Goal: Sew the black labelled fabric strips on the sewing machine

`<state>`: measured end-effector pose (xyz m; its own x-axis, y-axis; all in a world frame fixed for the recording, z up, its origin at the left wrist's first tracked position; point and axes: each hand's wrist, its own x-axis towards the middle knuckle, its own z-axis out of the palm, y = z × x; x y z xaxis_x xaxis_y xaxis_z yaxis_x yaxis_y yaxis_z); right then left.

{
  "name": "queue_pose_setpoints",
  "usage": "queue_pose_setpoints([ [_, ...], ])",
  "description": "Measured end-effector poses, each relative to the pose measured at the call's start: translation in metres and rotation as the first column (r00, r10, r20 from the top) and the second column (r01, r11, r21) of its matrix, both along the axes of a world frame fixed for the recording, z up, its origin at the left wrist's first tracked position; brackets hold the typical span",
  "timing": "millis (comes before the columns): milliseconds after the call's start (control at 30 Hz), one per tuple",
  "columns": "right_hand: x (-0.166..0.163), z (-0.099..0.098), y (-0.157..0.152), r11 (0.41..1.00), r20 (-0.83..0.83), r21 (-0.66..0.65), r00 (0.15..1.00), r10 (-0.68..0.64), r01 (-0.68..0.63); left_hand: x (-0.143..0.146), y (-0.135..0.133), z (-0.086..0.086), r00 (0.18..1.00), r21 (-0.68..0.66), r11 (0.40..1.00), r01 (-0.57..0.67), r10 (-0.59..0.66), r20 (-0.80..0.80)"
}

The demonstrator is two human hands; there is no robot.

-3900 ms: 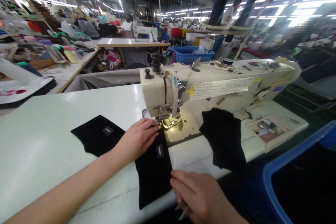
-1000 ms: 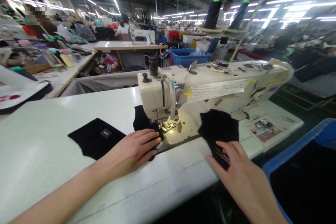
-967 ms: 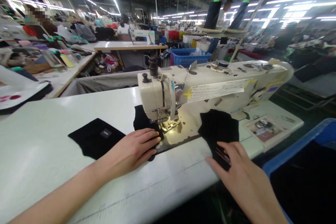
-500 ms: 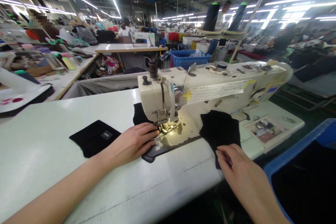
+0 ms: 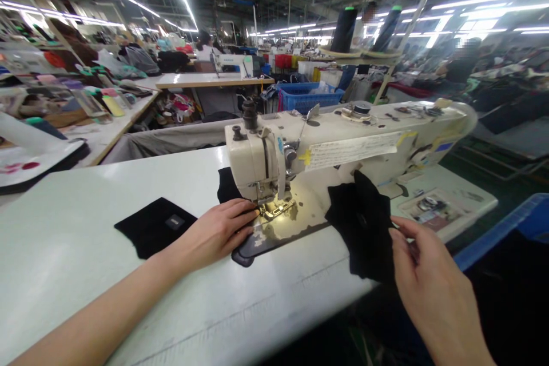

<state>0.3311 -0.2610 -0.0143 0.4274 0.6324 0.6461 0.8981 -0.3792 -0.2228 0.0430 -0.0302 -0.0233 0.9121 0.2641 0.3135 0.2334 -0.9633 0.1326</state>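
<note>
My left hand (image 5: 227,224) lies flat beside the needle of the sewing machine (image 5: 266,154), its fingers stretched out and the tips close to the lit presser foot (image 5: 277,210). Behind those fingers a black fabric piece (image 5: 227,185) shows in part; what lies beneath the hand is hidden. My right hand (image 5: 429,274) pinches the edge of another black fabric piece (image 5: 369,229) between thumb and fingers. This piece lies partly on the table right of the needle, with one flap raised. Left of my left forearm rests a black fabric piece with a small grey label (image 5: 148,226).
A blue crate (image 5: 493,240) with dark contents stands at the right by the table's edge. Behind the machine are a blue basket (image 5: 309,94), two black thread cones (image 5: 343,28) and another sewing machine (image 5: 234,63). People sit farther back.
My right hand has moved right, drawing the fabric's edge with it, so one flap now stands up. My left hand has stayed in place by the needle.
</note>
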Motion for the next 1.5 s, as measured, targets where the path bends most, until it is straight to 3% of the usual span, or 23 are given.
queue_pose_setpoints([
  [133,-0.004,0.005,0.005,0.992,0.018,0.048,0.993,0.119,-0.119,-0.001,-0.001,-0.002,0.998,-0.047,0.998,-0.049,0.050,0.026],
  [267,-0.017,0.005,0.010,0.943,0.013,0.024,0.943,0.333,-0.333,-0.002,0.002,-0.007,0.996,-0.068,0.994,-0.080,0.083,0.037],
  [467,-0.048,-0.003,0.012,0.767,-0.030,-0.059,0.769,0.638,-0.639,-0.018,0.007,-0.017,0.991,-0.022,0.990,-0.136,0.136,0.010],
  [567,-0.058,-0.002,0.010,0.689,-0.141,0.040,0.679,0.721,-0.723,-0.036,0.000,-0.018,0.973,0.050,0.972,-0.232,0.231,0.020],
  [633,-0.062,0.005,0.008,0.642,-0.269,0.175,0.591,0.760,-0.746,-0.045,-0.015,-0.013,0.955,0.119,0.948,-0.294,0.288,0.066],
  [700,-0.065,0.015,0.006,0.581,-0.412,0.296,0.448,0.794,-0.758,-0.046,-0.038,-0.001,0.949,0.133,0.945,-0.299,0.280,0.144],
  [767,-0.068,0.026,0.004,0.497,-0.524,0.381,0.261,0.811,-0.779,-0.038,-0.064,0.016,0.960,0.024,0.978,-0.206,0.197,0.201],
  [833,-0.069,0.036,0.004,0.437,-0.605,0.434,0.104,0.789,-0.788,-0.023,-0.085,0.035,0.984,-0.172,0.985,-0.028,0.057,0.168],
  [900,-0.069,0.041,0.005,0.478,-0.673,0.452,0.064,0.737,-0.754,-0.007,-0.094,0.052,0.996,-0.411,0.908,0.079,-0.055,0.070],
  [933,-0.068,0.042,0.006,0.550,-0.703,0.442,0.107,0.703,-0.709,0.000,-0.093,0.059,0.998,-0.541,0.839,0.056,-0.064,0.005],
  [1000,-0.064,0.040,0.010,0.734,-0.751,0.385,0.272,0.602,-0.560,0.008,-0.085,0.065,0.989,-0.773,0.630,-0.071,-0.056,-0.137],
  [1033,-0.061,0.037,0.013,0.816,-0.771,0.344,0.356,0.528,-0.465,0.009,-0.079,0.065,0.981,-0.851,0.508,-0.132,-0.055,-0.185],
  [1100,-0.055,0.028,0.020,0.908,-0.807,0.260,0.442,0.391,-0.329,0.008,-0.067,0.062,0.974,-0.932,0.305,-0.196,-0.052,-0.222],
  [1167,-0.050,0.019,0.027,0.933,-0.842,0.209,0.432,0.324,-0.294,0.004,-0.057,0.057,0.976,-0.959,0.204,-0.198,-0.049,-0.212],
  [1233,-0.048,0.011,0.033,0.935,-0.877,0.200,0.372,0.303,-0.291,-0.002,-0.052,0.052,0.978,-0.969,0.151,-0.197,-0.046,-0.206],
  [1300,-0.048,0.005,0.036,0.945,-0.933,0.211,0.236,0.271,-0.252,-0.007,-0.051,0.048,0.981,-0.976,0.097,-0.195,0.013,-0.195],
  [1400,-0.055,0.000,0.036,0.937,-0.969,0.247,-0.062,0.239,-0.248,-0.012,-0.056,0.042,0.957,-0.989,-0.030,-0.148,0.250,-0.150],
  [1500,-0.070,-0.003,0.031,0.874,-0.950,0.278,-0.246,0.191,-0.398,-0.014,-0.076,0.032,0.880,-0.985,-0.168,-0.047,0.460,-0.120],
])
